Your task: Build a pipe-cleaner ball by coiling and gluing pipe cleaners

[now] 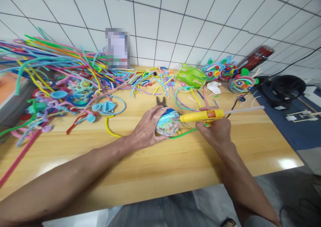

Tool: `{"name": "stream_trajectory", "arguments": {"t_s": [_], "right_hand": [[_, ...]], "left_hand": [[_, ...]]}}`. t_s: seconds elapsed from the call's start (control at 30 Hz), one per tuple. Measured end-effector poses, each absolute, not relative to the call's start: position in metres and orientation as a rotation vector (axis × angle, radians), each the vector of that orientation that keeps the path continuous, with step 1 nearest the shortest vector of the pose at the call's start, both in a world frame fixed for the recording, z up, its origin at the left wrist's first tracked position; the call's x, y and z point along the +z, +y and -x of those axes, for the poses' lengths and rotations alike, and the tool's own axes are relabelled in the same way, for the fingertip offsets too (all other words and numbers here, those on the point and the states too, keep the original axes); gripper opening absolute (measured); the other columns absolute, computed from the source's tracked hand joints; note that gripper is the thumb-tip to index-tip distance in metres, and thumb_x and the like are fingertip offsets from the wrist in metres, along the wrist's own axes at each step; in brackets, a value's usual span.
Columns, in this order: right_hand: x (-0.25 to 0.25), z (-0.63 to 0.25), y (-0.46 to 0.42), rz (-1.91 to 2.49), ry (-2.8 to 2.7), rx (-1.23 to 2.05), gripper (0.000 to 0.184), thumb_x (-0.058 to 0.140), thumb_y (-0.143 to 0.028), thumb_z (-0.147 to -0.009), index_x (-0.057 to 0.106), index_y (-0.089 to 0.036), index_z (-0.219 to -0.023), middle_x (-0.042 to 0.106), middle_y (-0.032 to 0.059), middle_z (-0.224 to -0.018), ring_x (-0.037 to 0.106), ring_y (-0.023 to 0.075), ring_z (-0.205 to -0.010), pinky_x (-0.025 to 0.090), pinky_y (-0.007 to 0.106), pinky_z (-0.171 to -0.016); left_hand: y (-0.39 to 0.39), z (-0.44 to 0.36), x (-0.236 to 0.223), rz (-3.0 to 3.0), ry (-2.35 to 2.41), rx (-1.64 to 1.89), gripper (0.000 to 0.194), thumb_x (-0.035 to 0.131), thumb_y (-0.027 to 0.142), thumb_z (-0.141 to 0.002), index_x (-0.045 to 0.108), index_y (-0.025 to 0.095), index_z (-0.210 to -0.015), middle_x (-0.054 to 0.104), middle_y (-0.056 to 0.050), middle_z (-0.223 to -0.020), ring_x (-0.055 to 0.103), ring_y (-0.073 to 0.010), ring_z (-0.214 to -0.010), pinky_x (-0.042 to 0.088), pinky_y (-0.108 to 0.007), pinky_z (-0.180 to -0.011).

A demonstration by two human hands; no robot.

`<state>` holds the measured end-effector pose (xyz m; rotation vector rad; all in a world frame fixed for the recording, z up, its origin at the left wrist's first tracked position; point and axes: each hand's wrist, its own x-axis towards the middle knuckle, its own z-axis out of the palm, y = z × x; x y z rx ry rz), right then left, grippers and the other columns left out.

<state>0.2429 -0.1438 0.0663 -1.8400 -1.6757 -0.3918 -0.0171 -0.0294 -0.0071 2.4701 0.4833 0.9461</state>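
Observation:
My left hand point(147, 128) is wrapped over a round craft ball point(167, 122) of blue and pastel coiled pipe cleaners, which rests on the wooden table point(155, 166). My right hand point(216, 128) grips a yellow glue gun point(203, 115). The gun's nozzle points left and touches the ball's right side. A clear glue stick point(244, 110) sticks out of the gun's back toward the right. A green pipe cleaner point(183, 133) lies under the ball and the gun.
A big tangle of coloured pipe cleaners point(60, 76) covers the table's left and back. Small pliers point(161, 102) lie just behind the ball. A green packet point(191, 76) and finished colourful craft pieces point(225, 71) sit at the back right. A black device point(286, 90) stands on a blue mat.

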Motion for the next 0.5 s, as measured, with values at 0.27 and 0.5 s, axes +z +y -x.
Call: {"name": "stream_trajectory", "arguments": {"t_s": [0.27,0.5], "right_hand": [[0.0658,-0.2469,-0.1456,1.882,-1.693,-0.402,0.02,0.062,-0.026,-0.074,0.066,-0.025,-0.094,0.081,0.0071,-0.1,0.077,0.0279,-0.082,0.063,0.04,-0.073],[0.0648,-0.2507,-0.1448,1.86,-1.663,-0.38,0.023,0.064,-0.026,-0.075,0.069,-0.024,-0.097,0.08,0.0077,-0.1,0.079,0.0294,-0.087,0.065,0.042,-0.076]], "left_hand": [[-0.0293,0.0179,-0.0071,-2.428,0.53,0.903,0.111,0.091,0.045,-0.079,0.023,0.027,-0.165,0.044,-0.021,-0.16,0.045,-0.0383,-0.151,0.045,-0.062,-0.124],[-0.0291,0.0189,-0.0091,-2.432,0.527,0.892,0.116,0.094,0.043,-0.076,0.023,0.028,-0.166,0.046,-0.02,-0.161,0.046,-0.0384,-0.151,0.045,-0.063,-0.124]]}}
